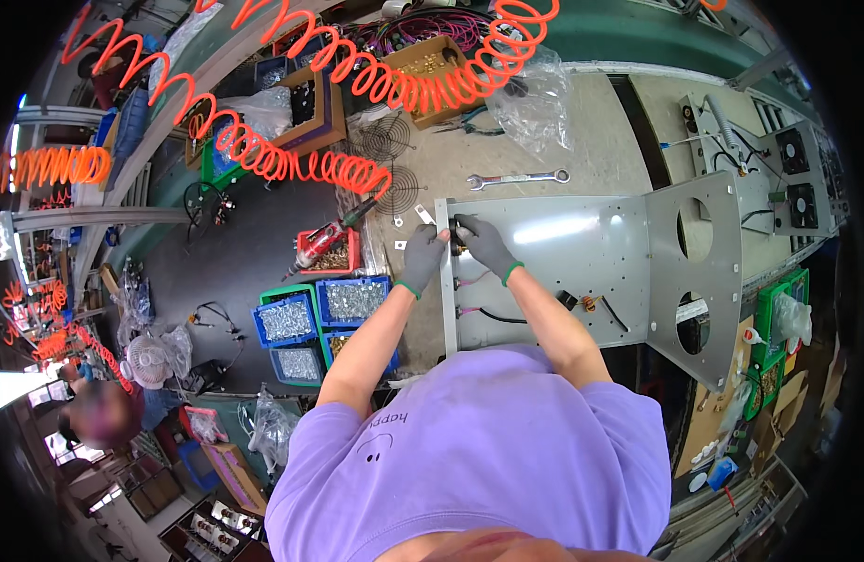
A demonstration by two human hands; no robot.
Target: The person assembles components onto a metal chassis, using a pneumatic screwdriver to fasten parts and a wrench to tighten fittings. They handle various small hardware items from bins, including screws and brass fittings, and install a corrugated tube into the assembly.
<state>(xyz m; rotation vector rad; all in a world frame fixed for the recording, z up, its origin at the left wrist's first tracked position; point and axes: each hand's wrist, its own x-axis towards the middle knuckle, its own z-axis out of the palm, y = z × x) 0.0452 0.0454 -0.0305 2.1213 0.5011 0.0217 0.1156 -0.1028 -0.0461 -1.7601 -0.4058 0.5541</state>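
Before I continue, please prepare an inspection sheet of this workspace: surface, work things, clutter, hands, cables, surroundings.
Surface: light bench top, with a dark surface to the left.
Work things: grey metal panel with holes; narrow flange at its left end.
Clutter: wrench, red hand tool, clear plastic, blue bins of small metal parts.
Hands: gloved left hand at the flange; gloved right hand just inside it; exact grip unclear.
Cables: black cable on the panel; orange coiled hose above the bench.
Surroundings: fan and another person at far left.
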